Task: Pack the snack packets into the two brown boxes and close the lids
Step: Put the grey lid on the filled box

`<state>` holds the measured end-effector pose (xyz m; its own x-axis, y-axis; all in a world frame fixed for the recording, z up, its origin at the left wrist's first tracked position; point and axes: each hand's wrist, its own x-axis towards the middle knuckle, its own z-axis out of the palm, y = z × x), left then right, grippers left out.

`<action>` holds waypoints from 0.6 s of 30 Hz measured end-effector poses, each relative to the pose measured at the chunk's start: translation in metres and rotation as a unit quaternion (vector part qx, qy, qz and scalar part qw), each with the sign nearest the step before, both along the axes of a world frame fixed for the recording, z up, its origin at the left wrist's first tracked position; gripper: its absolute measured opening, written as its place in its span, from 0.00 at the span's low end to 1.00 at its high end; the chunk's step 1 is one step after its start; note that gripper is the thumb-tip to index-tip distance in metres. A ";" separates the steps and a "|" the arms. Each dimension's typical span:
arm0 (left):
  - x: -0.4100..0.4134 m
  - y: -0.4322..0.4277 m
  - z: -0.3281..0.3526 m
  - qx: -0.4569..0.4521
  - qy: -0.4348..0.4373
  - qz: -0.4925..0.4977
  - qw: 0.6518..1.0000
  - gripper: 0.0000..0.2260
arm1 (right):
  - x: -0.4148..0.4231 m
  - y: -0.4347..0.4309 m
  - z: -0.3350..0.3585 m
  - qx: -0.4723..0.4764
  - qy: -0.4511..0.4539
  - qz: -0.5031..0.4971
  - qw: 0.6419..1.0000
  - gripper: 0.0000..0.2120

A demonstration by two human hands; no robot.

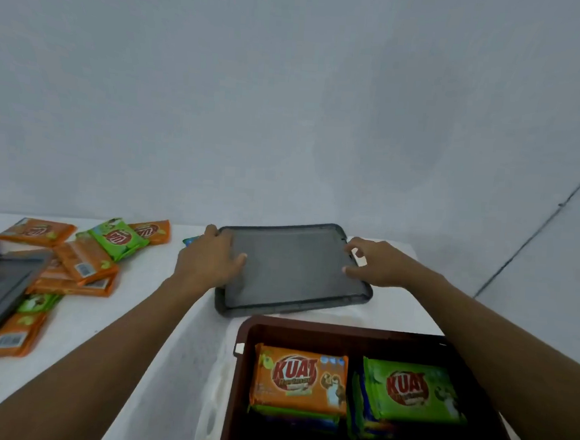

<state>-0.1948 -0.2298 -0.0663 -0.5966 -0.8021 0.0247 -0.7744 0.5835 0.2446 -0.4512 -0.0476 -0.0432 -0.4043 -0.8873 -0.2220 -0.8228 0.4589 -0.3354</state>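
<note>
Background surfaces: table (102,327), wall (290,99), dark line (535,233).

The table carries a white covering that runs from the left edge of the view to the right. Near the bottom centre, the covering shows a faint raised pattern of oval shapes. The wall is plain, pale grey-blue and unmarked, and it rises directly from the table's far edge, filling the upper half of the view. The dark line is thin and runs diagonally down the wall's right side, from the right edge of the view toward the table. The surface to its right appears slightly lighter.
</note>
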 end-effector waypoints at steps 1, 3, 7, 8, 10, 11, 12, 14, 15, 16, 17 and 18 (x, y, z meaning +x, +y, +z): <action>0.000 -0.010 -0.004 0.014 -0.022 0.016 1.000 0.23 | -0.001 -0.010 -0.002 0.026 -0.013 -0.011 1.000 0.26; -0.002 -0.019 -0.011 0.031 -0.050 0.021 0.998 0.25 | -0.002 -0.020 -0.004 0.064 -0.072 -0.051 0.994 0.32; -0.010 -0.025 -0.019 0.034 -0.038 0.012 0.999 0.18 | -0.002 -0.036 -0.012 0.064 -0.155 -0.110 0.980 0.36; -0.010 -0.026 -0.020 0.049 -0.019 0.018 0.998 0.18 | -0.002 -0.039 -0.013 0.047 -0.170 -0.124 0.977 0.37; -0.009 -0.028 -0.019 0.087 0.029 0.039 0.995 0.22 | -0.001 -0.038 -0.009 0.012 -0.202 -0.153 0.967 0.36; -0.008 -0.028 -0.016 0.097 0.056 0.049 0.993 0.24 | -0.001 -0.036 -0.006 -0.011 -0.208 -0.163 0.964 0.35; -0.006 -0.027 -0.013 0.100 0.090 0.061 0.989 0.26 | -0.001 -0.032 -0.003 -0.042 -0.204 -0.170 0.963 0.34; -0.004 -0.020 -0.002 0.095 0.188 0.071 0.975 0.24 | -0.003 -0.022 0.005 -0.131 -0.193 -0.190 0.954 0.32; -0.003 -0.015 0.005 0.098 0.245 0.069 0.962 0.23 | -0.004 -0.017 0.011 -0.191 -0.206 -0.210 0.936 0.30; -0.002 -0.008 0.012 0.108 0.306 0.067 0.944 0.21 | -0.005 -0.010 0.018 -0.253 -0.237 -0.235 0.908 0.27; -0.002 -0.001 0.022 0.131 0.367 0.070 0.918 0.20 | -0.005 -0.003 0.027 -0.309 -0.282 -0.260 0.870 0.24; -0.002 0.006 0.031 0.163 0.425 0.079 0.887 0.19 | -0.003 0.006 0.036 -0.353 -0.332 -0.282 0.828 0.22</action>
<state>-0.1971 -0.2237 -0.0351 -0.3522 -0.9216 0.1632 -0.2946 0.2747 0.9153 -0.4537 -0.0418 -0.0072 -0.7951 -0.6028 -0.0677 -0.0709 0.2032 -0.9766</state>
